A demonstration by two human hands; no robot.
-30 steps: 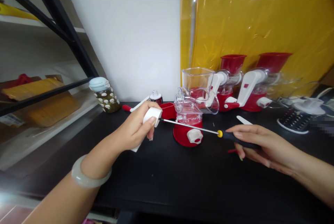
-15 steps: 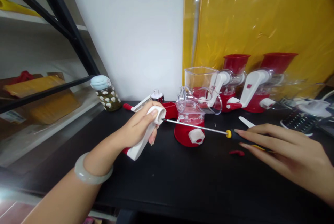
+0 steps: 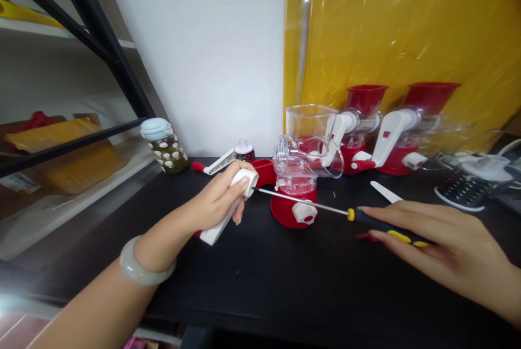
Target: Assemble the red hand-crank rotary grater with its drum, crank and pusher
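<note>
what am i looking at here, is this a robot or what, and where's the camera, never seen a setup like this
There is no robot: these are a person's two bare hands. The camera is worn on the head, looking forward and down, so the arms reach in from the bottom corners.

The left hand, with a pale bracelet at its wrist, holds a white crank arm. The right hand holds a screwdriver, its tip at the crank's upper end.

On the black tabletop stands a clear-topped machine with a red base. Behind it are two similar machines with red hoppers, one nearer and one further right. A lidded bottle stands at left and a dark perforated drum at right.
</note>
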